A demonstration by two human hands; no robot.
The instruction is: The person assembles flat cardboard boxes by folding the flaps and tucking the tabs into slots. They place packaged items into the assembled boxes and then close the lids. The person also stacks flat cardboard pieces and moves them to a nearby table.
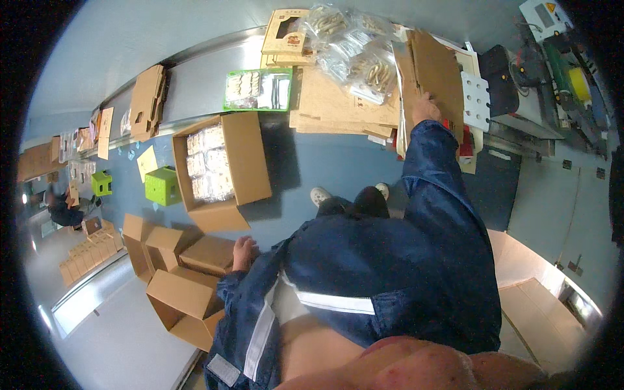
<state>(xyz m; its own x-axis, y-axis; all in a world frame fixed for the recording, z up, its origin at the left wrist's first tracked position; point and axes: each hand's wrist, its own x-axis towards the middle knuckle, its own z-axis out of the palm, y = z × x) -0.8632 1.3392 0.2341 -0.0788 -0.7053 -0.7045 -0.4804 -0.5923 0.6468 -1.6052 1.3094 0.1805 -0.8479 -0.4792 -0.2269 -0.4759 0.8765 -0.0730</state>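
Observation:
My right hand (426, 109) reaches out to a stack of flattened cardboard boxes (439, 71) at the far right of the bench. Its fingers close at the edge of one brown sheet, and part of the grip is hidden. Lower down on the left, my left hand (244, 251) hangs beside a brown carton (207, 253) with its fingers loosely apart and nothing in them. An open carton (250, 159) filled with clear-wrapped packs (208, 162) stands at the left, in front of the bench.
Clear bags of pale brown goods (374, 71) lie on flat cardboard (341, 104) on the bench. Left of them are a green-rimmed tray (258, 90) and a printed box (284, 32). A green stool (162, 186) and open empty cartons (185, 299) stand left. Another person (64, 211) is far left.

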